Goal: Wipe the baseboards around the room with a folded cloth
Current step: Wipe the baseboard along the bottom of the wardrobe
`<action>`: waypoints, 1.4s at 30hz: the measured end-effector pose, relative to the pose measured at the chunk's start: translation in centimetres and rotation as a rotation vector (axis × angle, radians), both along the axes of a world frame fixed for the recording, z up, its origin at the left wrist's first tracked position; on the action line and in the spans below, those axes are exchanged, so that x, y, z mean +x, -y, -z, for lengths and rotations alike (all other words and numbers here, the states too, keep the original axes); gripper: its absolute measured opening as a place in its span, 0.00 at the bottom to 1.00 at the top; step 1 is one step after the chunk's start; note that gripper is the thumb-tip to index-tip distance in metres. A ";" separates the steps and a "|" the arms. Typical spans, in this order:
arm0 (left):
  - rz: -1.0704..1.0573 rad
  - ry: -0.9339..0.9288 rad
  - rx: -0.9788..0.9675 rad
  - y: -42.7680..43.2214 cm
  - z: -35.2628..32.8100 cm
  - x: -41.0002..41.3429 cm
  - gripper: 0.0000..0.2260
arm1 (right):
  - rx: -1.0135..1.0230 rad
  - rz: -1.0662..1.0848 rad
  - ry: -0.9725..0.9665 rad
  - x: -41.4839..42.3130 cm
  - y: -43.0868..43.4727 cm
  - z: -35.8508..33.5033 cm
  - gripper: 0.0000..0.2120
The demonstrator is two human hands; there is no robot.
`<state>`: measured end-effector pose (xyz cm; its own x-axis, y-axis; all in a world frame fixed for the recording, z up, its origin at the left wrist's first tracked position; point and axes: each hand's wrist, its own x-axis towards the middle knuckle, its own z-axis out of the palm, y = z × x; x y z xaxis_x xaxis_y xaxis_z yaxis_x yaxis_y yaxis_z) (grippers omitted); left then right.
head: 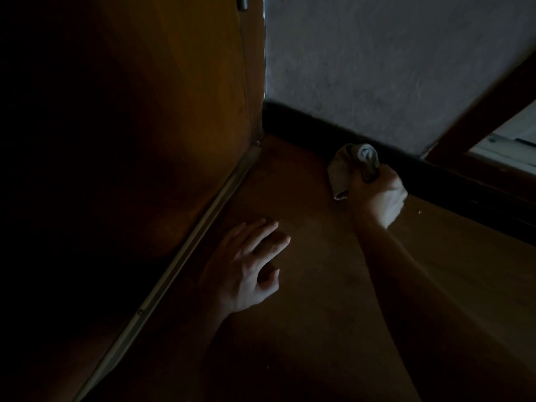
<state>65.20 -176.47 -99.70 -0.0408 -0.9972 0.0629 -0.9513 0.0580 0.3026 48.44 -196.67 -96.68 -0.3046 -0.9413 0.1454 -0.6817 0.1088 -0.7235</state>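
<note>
- Currently I am watching 1 wiping pass: the right hand (380, 192) is gripping the cloth (345, 169), fingers curled round its bunched upper end, and is holding it at the foot of the baseboard (304, 120), a short way out from the room corner.
- I am judging the task as underway but far from finished. Only 1 stretch of baseboard is showing, under the grey wall (377, 68), and it is too dark for me to tell wiped parts from unwiped.
- I am reading the cloth as pale grey-beige, rolled or wadded more than neatly folded, with 1 loose flap hanging toward the floor (319, 285). I cannot tell whether it is touching the baseboard.
- The left hand (249, 265) is resting on the floor with fingers spread, holding nothing, near the metal strip (203, 221). I am taking it as a brace.
- I am logging what is left: this stretch toward the frame (478, 111) at the right, and every wall out of view.
</note>
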 end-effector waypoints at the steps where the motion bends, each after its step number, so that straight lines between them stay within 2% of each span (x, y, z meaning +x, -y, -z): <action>1: 0.003 -0.004 -0.003 0.0 0.1 0.0 0.27 | -0.012 0.012 0.009 -0.4 -0.2 0.1 0.12; 14: 0.010 0.019 -0.009 0.1 -0.1 -0.1 0.28 | -0.007 -0.069 -0.008 -0.2 0.2 -0.5 0.12; 18: 0.013 0.022 0.001 0.0 -0.2 -0.1 0.28 | -0.014 -0.012 0.029 0.2 0.2 -0.1 0.12; 22: 0.010 0.028 0.010 0.1 -0.3 -0.1 0.28 | 0.015 -0.080 0.028 2.3 0.6 -0.3 0.10; 26: 0.015 0.018 -0.014 0.0 -0.3 -0.1 0.28 | -0.023 -0.014 0.047 1.7 0.5 0.3 0.10; 31: 0.009 0.041 0.000 0.1 -0.3 -0.2 0.27 | -0.008 -0.112 0.045 2.8 1.0 0.0 0.11; 36: 0.013 0.042 -0.006 -0.1 -0.2 -0.3 0.27 | -0.034 -0.071 0.018 -1.3 0.8 0.5 0.12; 42: -0.030 0.059 0.027 -0.1 -0.5 -1.0 0.25 | -0.057 -0.033 -0.017 -7.1 0.3 1.1 0.18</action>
<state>64.18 -176.34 -99.21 -0.0137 -0.9993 0.0343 -0.9687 0.0218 0.2474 41.31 -197.00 -97.75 -0.2701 -0.9410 0.2039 -0.6967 0.0449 -0.7159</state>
